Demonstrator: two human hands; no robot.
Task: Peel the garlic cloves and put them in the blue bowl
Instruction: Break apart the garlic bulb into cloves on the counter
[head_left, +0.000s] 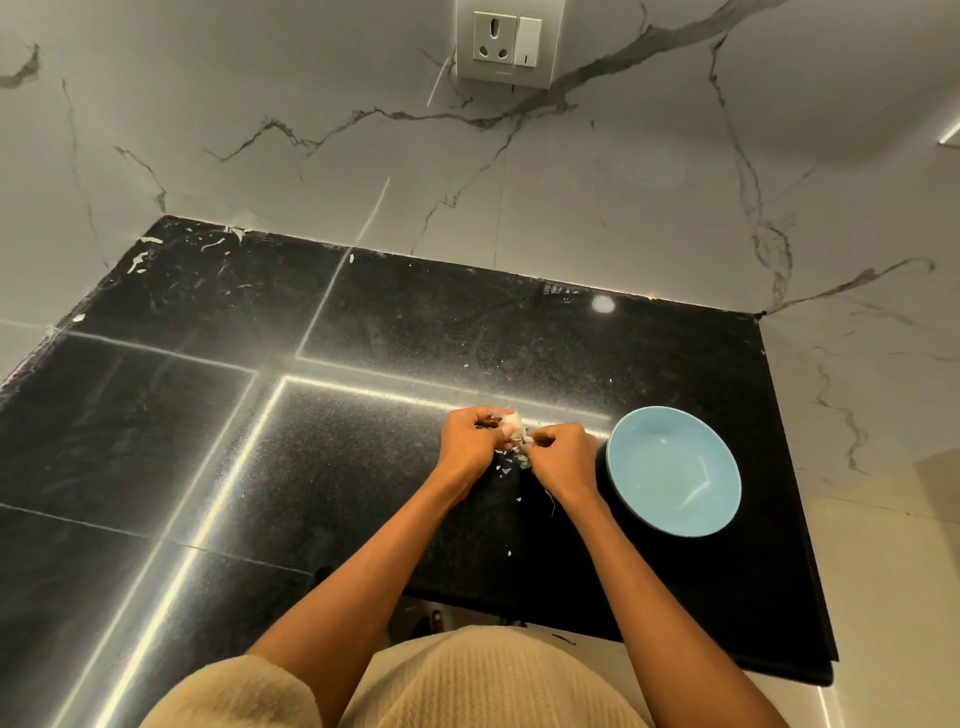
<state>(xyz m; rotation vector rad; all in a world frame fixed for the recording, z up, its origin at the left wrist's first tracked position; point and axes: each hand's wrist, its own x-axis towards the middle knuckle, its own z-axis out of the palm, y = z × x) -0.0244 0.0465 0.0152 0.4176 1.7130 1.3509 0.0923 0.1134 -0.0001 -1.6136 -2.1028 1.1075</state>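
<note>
While both hands grip garlic (511, 422), blue bowl (674, 470) sits right.

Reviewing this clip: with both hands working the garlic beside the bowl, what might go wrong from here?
1. Both hands, left and right, peel the garlic over the black counter, not over the blue bowl; a slipped clove would likely land on the counter.
2. Skin flakes already lie scattered under the hands, close to the empty bowl; some may drift in with the cloves.
</note>
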